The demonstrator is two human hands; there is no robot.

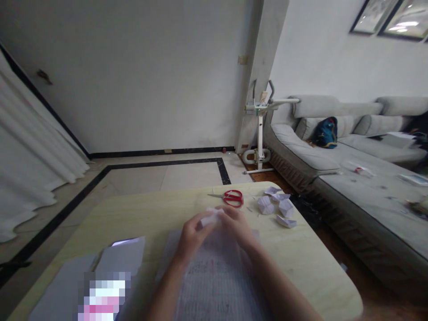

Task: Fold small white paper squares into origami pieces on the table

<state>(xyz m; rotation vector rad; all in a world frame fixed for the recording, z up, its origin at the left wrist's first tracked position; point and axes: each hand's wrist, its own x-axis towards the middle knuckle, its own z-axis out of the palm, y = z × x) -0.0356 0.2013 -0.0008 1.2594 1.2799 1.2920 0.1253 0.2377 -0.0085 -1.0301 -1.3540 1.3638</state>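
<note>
Between my two hands is a small piece of folded white paper, held above the table. My left hand has its fingers closed on the paper's left side. Opposite it, my right hand grips the right side, its fingertips partly hidden and slightly blurred. Under my forearms lies a lined sheet covered in handwriting. Just beyond my right hand rest red-handled scissors, blades pointing left. Several folded white paper pieces lie to the right of the scissors.
The pale wooden table has rounded corners. At its left are white sheets and a device with a blurred-out screen. A grey sofa with a blue backpack stands right, near white exercise equipment. White curtains hang left.
</note>
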